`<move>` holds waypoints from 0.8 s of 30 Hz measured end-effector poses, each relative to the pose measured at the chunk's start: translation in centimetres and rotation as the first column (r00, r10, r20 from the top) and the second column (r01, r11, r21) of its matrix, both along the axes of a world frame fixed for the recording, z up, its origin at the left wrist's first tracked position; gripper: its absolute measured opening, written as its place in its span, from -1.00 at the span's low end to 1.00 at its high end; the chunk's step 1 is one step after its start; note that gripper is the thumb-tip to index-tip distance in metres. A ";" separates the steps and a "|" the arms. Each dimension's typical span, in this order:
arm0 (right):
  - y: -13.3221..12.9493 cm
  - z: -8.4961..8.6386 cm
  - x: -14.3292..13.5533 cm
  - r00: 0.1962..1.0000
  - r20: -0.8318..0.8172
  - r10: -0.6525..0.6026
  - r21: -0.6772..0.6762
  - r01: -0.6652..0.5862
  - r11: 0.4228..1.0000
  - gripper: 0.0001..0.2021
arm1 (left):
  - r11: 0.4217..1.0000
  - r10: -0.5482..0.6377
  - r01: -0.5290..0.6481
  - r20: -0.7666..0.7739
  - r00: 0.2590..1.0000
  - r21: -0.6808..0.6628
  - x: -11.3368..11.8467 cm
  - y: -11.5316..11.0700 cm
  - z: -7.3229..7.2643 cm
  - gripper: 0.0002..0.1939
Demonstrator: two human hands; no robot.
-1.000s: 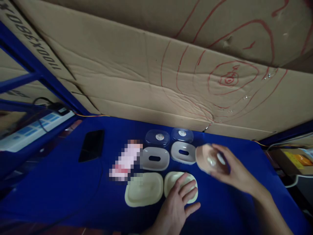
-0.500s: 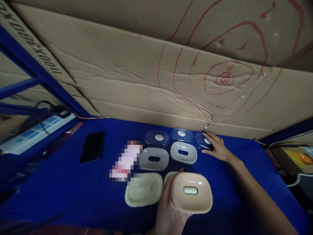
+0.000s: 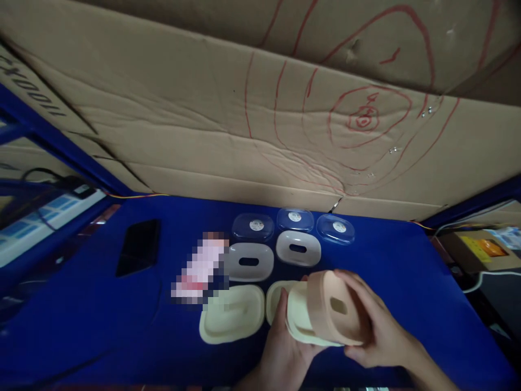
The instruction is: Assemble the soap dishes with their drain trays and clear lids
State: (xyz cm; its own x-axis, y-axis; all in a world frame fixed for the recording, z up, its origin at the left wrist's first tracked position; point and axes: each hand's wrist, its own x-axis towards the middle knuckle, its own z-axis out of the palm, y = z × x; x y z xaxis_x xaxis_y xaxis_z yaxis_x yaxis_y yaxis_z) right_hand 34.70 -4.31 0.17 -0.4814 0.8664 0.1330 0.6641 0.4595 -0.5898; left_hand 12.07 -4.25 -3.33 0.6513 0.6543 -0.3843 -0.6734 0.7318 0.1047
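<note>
My left hand [image 3: 280, 345] is closed around a cream base tray [image 3: 299, 312], holding it above the table. In my right hand [image 3: 378, 326] is a peach slotted dish [image 3: 321, 309], shaped like a soap dish insert. The dish is tilted up on its side against the cream tray, its slot facing right. Two more cream trays lie on the table, one at the left [image 3: 233, 314] and another [image 3: 274, 304] partly hidden behind my left hand. Farther back are two pale grey slotted dishes, a left one [image 3: 260, 260] and a right one [image 3: 298, 258].
Three clear lids with round stickers line the back: left [image 3: 240, 227], middle [image 3: 285, 220] and right [image 3: 328, 233]. A blurred-out pink item [image 3: 203, 266] and a black phone [image 3: 138, 247] lie leftward. Cardboard [image 3: 183, 108] walls the blue table's [image 3: 81, 304] rear.
My right hand has left the right clear lid and come down to the peach slotted dish. That dish, formerly seated in the cream tray, is now tilted up out of it.
</note>
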 end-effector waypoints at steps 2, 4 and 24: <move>1.3 -0.4 1.8 0.998 -0.014 -0.058 0.019 0.058 0.998 0.05 | 0.998 0.031 -0.027 0.076 0.997 -0.061 -0.3 0.0 -0.4 -0.45; 3.3 -1.2 3.6 0.989 0.064 -0.133 0.066 0.128 0.990 -0.08 | 0.994 0.073 -0.066 0.077 0.994 -0.091 -0.7 -0.3 -0.8 -0.51; -4.0 -3.5 3.8 0.931 0.343 -0.125 0.143 0.080 0.986 -0.26 | 0.980 -0.152 0.160 -0.077 0.985 0.114 -4.5 -2.8 -1.2 -0.48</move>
